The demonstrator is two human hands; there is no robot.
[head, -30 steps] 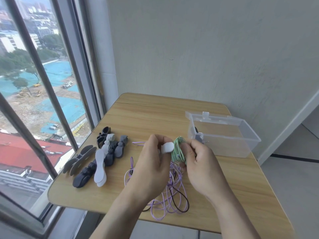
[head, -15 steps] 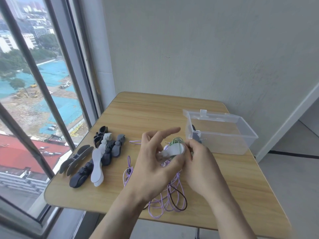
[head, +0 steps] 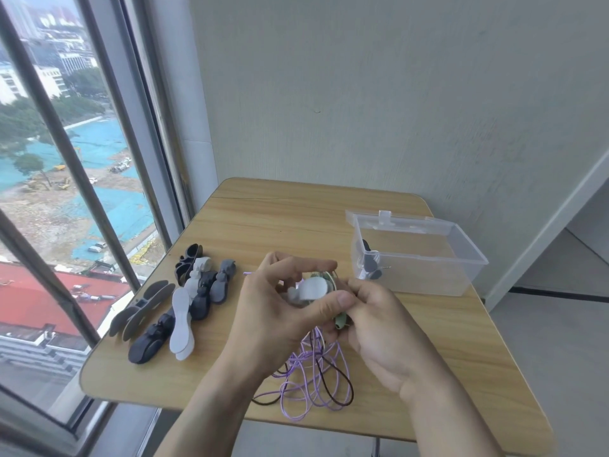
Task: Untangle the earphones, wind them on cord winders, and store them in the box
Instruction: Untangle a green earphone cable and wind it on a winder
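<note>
Held above the wooden table (head: 296,219), in a two-handed grip: a white cord winder (head: 311,289) wound with green earphones (head: 324,277). Pinched by the left hand (head: 280,311), thumb curled across the winder's near side and forefinger arched over its top. Backed from the other side by the right hand (head: 379,328), fingers curled in against the green coil; whether those fingers truly clamped the coil or only pressed on it could not be told. Poking out just below the grip, between the two palms, a green earbud (head: 341,320).

Directly beneath the grip and reaching toward the table's near edge: a loose tangle of purple earphones (head: 303,384), threaded through with a dark brown cord (head: 342,384), lying slack on the wood. Whether any strand ran up into the hands stayed hidden behind the wrists.

Left of the grip, well apart from it: a heap of spare cord winders (head: 184,301), black, grey and white, some overlapping, none touched.

Right of the grip and slightly beyond it: an open clear plastic box (head: 461,278), lid tipped back. Inside, against the wall nearest the hands, a dark winder (head: 370,263) already stored, a small plug tip showing just beside it. Box untouched by either hand.
</note>
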